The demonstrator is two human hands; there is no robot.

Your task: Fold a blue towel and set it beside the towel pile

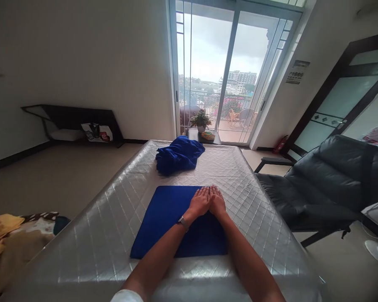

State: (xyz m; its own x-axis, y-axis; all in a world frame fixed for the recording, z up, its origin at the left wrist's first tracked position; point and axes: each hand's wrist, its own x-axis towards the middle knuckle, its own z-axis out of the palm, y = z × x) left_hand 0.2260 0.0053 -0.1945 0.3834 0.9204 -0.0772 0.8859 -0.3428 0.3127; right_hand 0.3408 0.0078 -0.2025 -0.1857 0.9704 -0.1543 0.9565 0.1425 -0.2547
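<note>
**Left hand [200, 203] and right hand [218, 203] lying flat on a folded blue cloth [155, 224]**

The fingers [204, 192] of both hands are lying straight and close together, backs upward, pointing away from the wearer; they are resting on the fabric and gripping nothing. The folded blue cloth is lying directly beneath them. The fingertips are reaching about to its far edge, at the far right corner, and the right hand is covering part of its right edge, while most of the cloth is extending leftward and toward the wearer, partly under the forearms. A watch [183, 221] is circling the left wrist.

The cloth is looking soft and light, with its layers probably giving it some body; nothing is suggesting fragility. Those layers could slip over one another or over the shiny cover, so pinching them all together at a corner or edge seems the surest hold.

The folded piece is sitting roughly midway between the side edges of the silver quilted cover [103, 239], closer to the near edge. Farther off, a crumpled blue cloth [180, 154] is lying toward the far left corner. A black armchair [314, 188] is standing beyond the right edge.
</note>
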